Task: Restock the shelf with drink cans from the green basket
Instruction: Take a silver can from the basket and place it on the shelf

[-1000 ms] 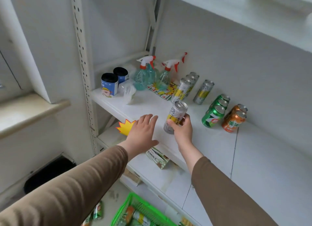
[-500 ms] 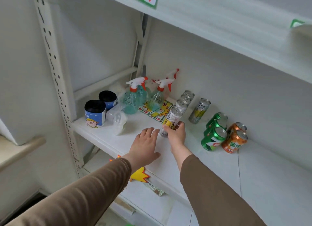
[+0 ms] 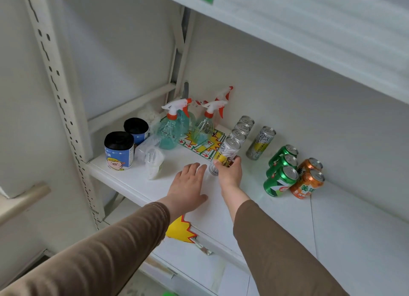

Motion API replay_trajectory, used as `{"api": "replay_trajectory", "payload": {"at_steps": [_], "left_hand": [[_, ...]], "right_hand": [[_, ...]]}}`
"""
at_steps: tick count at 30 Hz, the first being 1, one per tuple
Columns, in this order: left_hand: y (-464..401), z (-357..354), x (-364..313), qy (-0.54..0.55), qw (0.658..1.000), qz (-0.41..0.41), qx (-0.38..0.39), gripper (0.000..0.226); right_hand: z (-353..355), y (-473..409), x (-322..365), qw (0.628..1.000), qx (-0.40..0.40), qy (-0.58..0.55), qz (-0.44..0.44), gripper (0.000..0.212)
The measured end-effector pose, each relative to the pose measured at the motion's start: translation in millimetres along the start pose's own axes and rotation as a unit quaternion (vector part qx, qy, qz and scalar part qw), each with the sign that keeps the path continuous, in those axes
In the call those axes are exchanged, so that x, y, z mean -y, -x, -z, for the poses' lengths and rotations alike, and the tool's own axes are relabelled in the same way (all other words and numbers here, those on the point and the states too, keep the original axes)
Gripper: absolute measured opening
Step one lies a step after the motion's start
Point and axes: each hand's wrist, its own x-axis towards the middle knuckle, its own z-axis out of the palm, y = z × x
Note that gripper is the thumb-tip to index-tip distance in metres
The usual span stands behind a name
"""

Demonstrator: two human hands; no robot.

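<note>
My right hand (image 3: 229, 174) grips a tall silver-and-yellow drink can (image 3: 228, 153) near its base, standing it on the white shelf (image 3: 243, 209) at the front of a row of the same cans (image 3: 242, 128). My left hand (image 3: 188, 186) rests flat on the shelf just left of that can, fingers spread. One more tall silver can (image 3: 261, 142) stands apart to the right. Three green cans (image 3: 280, 168) and two orange cans (image 3: 307, 178) stand in rows farther right. Only a green sliver of the basket (image 3: 169, 293) shows at the bottom edge.
Two spray bottles (image 3: 174, 125) stand at the back on a yellow-and-red sign. Two black rolls in blue wrappers (image 3: 119, 149) and a clear bag (image 3: 152, 156) sit at the shelf's left end. Another shelf (image 3: 309, 25) hangs overhead. A yellow starburst tag (image 3: 179, 230) hangs below the shelf's front edge.
My right hand has carried the can deeper onto the shelf, up against the row of silver cans. My left hand slid forward with it. The view tilted up, so the basket dropped almost out of sight.
</note>
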Motion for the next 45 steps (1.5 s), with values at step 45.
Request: {"api": "replay_trajectory", "payload": {"at_steps": [45], "left_hand": [[403, -281, -57, -0.057, 0.975, 0.201, 0.079, 0.094]], "right_hand": [[160, 300, -390, 0.826, 0.336, 0.331, 0.308, 0.050]]}}
